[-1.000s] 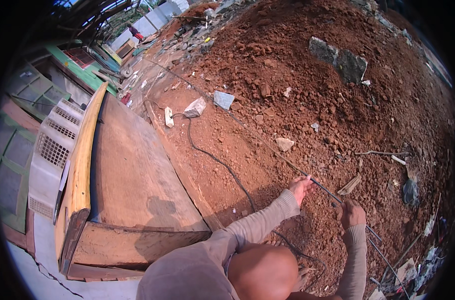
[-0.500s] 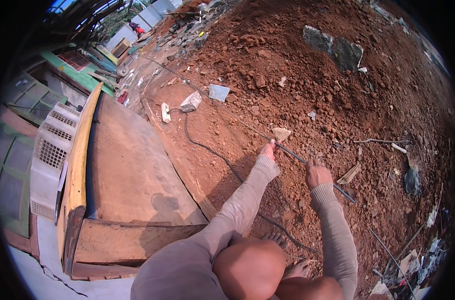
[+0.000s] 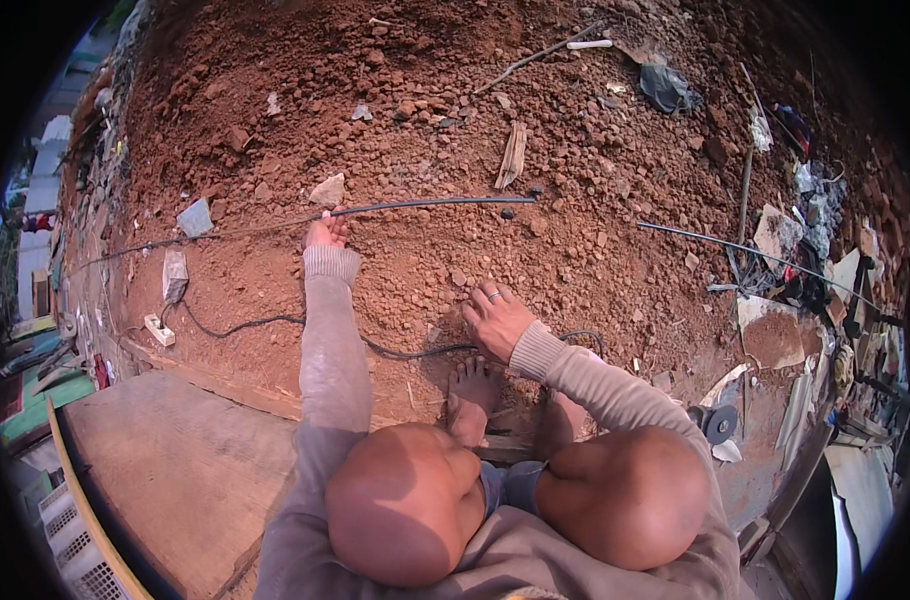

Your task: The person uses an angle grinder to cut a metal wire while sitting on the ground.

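Note:
My left hand [image 3: 327,230] is closed on a long thin metal rod [image 3: 425,203], held low over the reddish soil. The rod's bluish-grey length runs to the right of the hand, and a thinner, browner length stretches away to the left. My right hand [image 3: 497,318], with a ring on one finger, is palm down near my feet, its fingers apart and off the rod. A black cord [image 3: 415,353] passes beneath or beside this hand; whether they touch is hidden. A pale stone [image 3: 327,190] lies just beyond my left hand.
A second thin rod [image 3: 735,245] lies to the right, reaching scattered debris. A white power strip [image 3: 159,330] rests at the left near a wooden board [image 3: 175,460]. A dark round disc [image 3: 717,425] is beside my right knee. A wood splinter [image 3: 512,155] lies on rough soil.
The view has swung to the right. My right hand has let go of the rod and come back toward my feet. The left hand still holds the rod.

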`<action>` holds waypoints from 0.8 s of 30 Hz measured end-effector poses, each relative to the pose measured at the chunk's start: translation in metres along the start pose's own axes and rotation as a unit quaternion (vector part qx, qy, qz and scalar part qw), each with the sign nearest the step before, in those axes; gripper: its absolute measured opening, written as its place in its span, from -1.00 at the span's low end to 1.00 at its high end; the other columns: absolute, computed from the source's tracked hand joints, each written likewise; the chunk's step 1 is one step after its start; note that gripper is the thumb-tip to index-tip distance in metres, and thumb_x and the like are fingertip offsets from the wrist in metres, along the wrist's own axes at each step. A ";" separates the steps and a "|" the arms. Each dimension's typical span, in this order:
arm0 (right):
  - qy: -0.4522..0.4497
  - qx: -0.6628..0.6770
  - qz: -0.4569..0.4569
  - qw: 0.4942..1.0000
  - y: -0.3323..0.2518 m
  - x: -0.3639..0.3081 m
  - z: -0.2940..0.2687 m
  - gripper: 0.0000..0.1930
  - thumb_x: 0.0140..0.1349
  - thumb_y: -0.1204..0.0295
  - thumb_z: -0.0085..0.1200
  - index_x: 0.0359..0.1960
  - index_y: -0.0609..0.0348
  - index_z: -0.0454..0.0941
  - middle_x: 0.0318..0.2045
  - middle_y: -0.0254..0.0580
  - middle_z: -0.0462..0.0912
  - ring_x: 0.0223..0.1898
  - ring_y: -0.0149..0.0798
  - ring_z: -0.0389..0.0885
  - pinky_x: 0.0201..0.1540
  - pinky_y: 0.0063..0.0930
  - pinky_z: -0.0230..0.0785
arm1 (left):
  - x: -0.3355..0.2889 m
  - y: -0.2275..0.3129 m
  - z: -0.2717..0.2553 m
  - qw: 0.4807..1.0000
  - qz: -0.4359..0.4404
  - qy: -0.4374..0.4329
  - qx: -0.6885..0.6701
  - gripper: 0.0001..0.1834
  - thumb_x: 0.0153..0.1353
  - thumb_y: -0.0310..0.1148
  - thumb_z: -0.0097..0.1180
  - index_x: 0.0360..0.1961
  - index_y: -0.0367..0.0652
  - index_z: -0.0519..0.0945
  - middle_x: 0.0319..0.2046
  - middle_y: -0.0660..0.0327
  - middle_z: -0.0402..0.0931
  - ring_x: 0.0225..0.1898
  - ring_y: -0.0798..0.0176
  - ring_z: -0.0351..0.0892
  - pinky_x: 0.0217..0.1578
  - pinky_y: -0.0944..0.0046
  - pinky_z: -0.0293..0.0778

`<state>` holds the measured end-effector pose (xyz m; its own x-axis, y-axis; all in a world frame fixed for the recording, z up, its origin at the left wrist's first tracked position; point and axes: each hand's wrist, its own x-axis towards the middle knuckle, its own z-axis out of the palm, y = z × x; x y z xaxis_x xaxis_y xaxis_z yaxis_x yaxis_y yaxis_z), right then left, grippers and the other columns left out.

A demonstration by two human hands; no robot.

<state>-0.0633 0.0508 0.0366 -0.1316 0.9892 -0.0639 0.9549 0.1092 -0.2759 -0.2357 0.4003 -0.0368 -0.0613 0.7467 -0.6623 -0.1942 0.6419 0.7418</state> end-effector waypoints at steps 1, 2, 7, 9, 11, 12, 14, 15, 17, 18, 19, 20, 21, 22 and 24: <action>-0.028 0.029 0.034 0.999 0.006 -0.006 0.004 -0.67 0.23 0.36 -0.06 -0.02 0.27 0.48 -0.03 0.01 0.49 0.13 0.01 0.40 0.18 -0.18 0.27 | 0.000 -0.003 0.001 1.000 -0.012 0.018 0.014 -0.87 0.39 -0.37 0.01 -0.15 -0.18 0.52 -0.26 0.22 0.68 -0.32 0.38 0.65 -0.43 0.37 0.50; 0.009 0.029 0.038 0.999 0.010 -0.010 0.008 -0.67 0.23 0.36 -0.06 -0.02 0.27 0.48 -0.03 0.01 0.49 0.13 0.01 0.40 0.18 -0.18 0.27 | 0.000 -0.006 0.003 1.000 -0.009 -0.003 0.007 -0.87 0.39 -0.37 0.01 -0.15 -0.18 0.52 -0.26 0.22 0.68 -0.32 0.38 0.65 -0.43 0.37 0.50; 0.036 0.069 0.098 0.992 0.031 -0.019 0.018 -0.68 0.20 0.33 0.01 -0.08 0.26 0.50 -0.10 0.00 0.51 0.06 0.01 0.43 0.09 -0.17 0.32 | 0.008 -0.009 0.012 0.999 0.008 0.018 0.027 -0.86 0.39 -0.35 0.03 -0.16 -0.17 0.53 -0.36 0.26 0.65 -0.35 0.39 0.65 -0.45 0.38 0.52; 0.054 0.077 0.103 0.990 0.036 -0.018 0.017 -0.68 0.22 0.29 0.03 -0.10 0.26 0.50 -0.15 0.02 0.53 0.03 0.03 0.44 0.07 -0.16 0.32 | 0.013 -0.011 0.014 0.999 0.019 0.008 0.042 -0.88 0.37 -0.36 0.03 -0.16 -0.16 0.51 -0.41 0.26 0.62 -0.35 0.36 0.65 -0.45 0.36 0.52; 0.041 0.084 0.112 0.989 0.039 -0.016 0.014 -0.68 0.23 0.29 0.03 -0.09 0.26 0.50 -0.14 0.03 0.53 0.02 0.03 0.44 0.07 -0.15 0.32 | 0.015 -0.008 0.012 0.994 -0.003 0.007 0.109 -0.86 0.35 -0.33 0.09 -0.20 -0.17 0.52 -0.41 0.24 0.62 -0.39 0.36 0.65 -0.48 0.40 0.51; 0.048 0.098 0.111 0.988 0.039 -0.012 0.011 -0.67 0.24 0.28 0.03 -0.07 0.26 0.50 -0.13 0.04 0.53 0.02 0.04 0.44 0.07 -0.15 0.32 | 0.014 -0.011 0.012 0.996 0.008 0.020 0.088 -0.84 0.34 -0.30 0.12 -0.23 -0.18 0.52 -0.40 0.22 0.63 -0.44 0.36 0.63 -0.52 0.41 0.50; 0.042 0.077 0.125 0.988 0.037 -0.008 0.004 -0.60 0.23 0.26 0.09 0.01 0.26 0.48 -0.08 0.01 0.51 0.02 0.03 0.42 0.10 -0.13 0.32 | 0.011 -0.011 0.011 0.997 0.019 0.017 0.068 -0.82 0.34 -0.30 0.13 -0.24 -0.20 0.52 -0.44 0.22 0.63 -0.52 0.36 0.59 -0.57 0.40 0.47; 0.054 0.083 0.117 0.988 0.036 -0.006 -0.001 -0.59 0.23 0.27 0.09 0.04 0.26 0.48 -0.07 0.02 0.50 0.02 0.04 0.42 0.10 -0.12 0.32 | 0.009 -0.011 0.012 0.998 0.023 0.026 0.058 -0.74 0.38 -0.23 0.08 -0.32 -0.19 0.63 -0.50 0.25 0.65 -0.66 0.45 0.47 -0.70 0.47 0.30; 0.060 0.104 0.116 0.986 0.033 -0.002 -0.013 -0.58 0.23 0.27 0.09 0.05 0.28 0.47 -0.05 0.05 0.50 0.04 0.05 0.42 0.09 -0.11 0.32 | 0.004 -0.008 0.013 0.999 0.030 0.018 -0.018 -0.79 0.38 -0.27 0.07 -0.28 -0.20 0.60 -0.54 0.26 0.62 -0.68 0.43 0.45 -0.69 0.46 0.31; 0.048 0.117 0.134 0.983 0.031 0.000 -0.020 -0.58 0.23 0.27 0.09 0.04 0.29 0.46 -0.04 0.07 0.50 0.05 0.06 0.43 0.08 -0.11 0.33 | 0.002 -0.007 0.014 0.997 0.019 0.012 -0.070 -0.81 0.38 -0.30 0.07 -0.26 -0.20 0.59 -0.56 0.25 0.61 -0.69 0.42 0.44 -0.68 0.44 0.34; 0.069 0.111 0.099 0.987 0.027 0.004 -0.026 -0.58 0.23 0.27 0.09 0.04 0.29 0.46 -0.04 0.07 0.50 0.05 0.06 0.43 0.08 -0.11 0.33 | -0.001 -0.003 0.012 0.994 0.063 -0.003 -0.088 -0.83 0.38 -0.33 0.07 -0.24 -0.22 0.58 -0.54 0.24 0.61 -0.67 0.41 0.44 -0.66 0.42 0.38; 0.092 0.100 0.094 0.986 0.024 0.006 -0.034 -0.57 0.23 0.30 0.10 0.06 0.29 0.45 -0.02 0.07 0.49 0.06 0.06 0.42 0.09 -0.10 0.32 | -0.004 -0.002 0.009 0.992 0.084 -0.018 -0.096 -0.84 0.37 -0.35 0.08 -0.21 -0.24 0.57 -0.53 0.22 0.61 -0.65 0.40 0.44 -0.63 0.40 0.42; 0.105 0.095 0.099 0.985 0.023 0.010 -0.042 -0.56 0.22 0.32 0.10 0.09 0.30 0.43 0.00 0.07 0.48 0.07 0.06 0.42 0.11 -0.10 0.32 | -0.006 0.001 0.006 0.986 0.103 -0.047 -0.125 -0.85 0.37 -0.38 0.06 -0.17 -0.25 0.55 -0.46 0.20 0.60 -0.58 0.38 0.46 -0.58 0.37 0.45; 0.120 0.088 0.077 0.986 0.021 0.016 -0.050 -0.56 0.22 0.32 0.10 0.09 0.30 0.43 0.00 0.07 0.48 0.07 0.06 0.42 0.11 -0.10 0.32 | -0.010 0.004 0.003 0.983 0.109 -0.055 -0.138 -0.86 0.37 -0.41 0.05 -0.14 -0.26 0.53 -0.40 0.18 0.60 -0.52 0.36 0.48 -0.52 0.35 0.49; 0.195 0.044 0.019 0.980 0.017 0.026 -0.065 -0.54 0.22 0.37 0.09 0.12 0.30 0.39 0.01 0.08 0.48 0.07 0.09 0.41 0.13 -0.09 0.31 | -0.018 0.006 -0.003 0.980 0.095 -0.070 -0.160 -0.83 0.37 -0.38 0.06 -0.11 -0.24 0.52 -0.38 0.19 0.59 -0.48 0.35 0.49 -0.48 0.32 0.52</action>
<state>-0.0329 0.0849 0.0925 0.0311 0.9561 0.2915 0.9284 0.0804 -0.3628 -0.2384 0.3908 -0.0206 0.0036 0.8785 -0.4777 -0.4916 0.4176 0.7642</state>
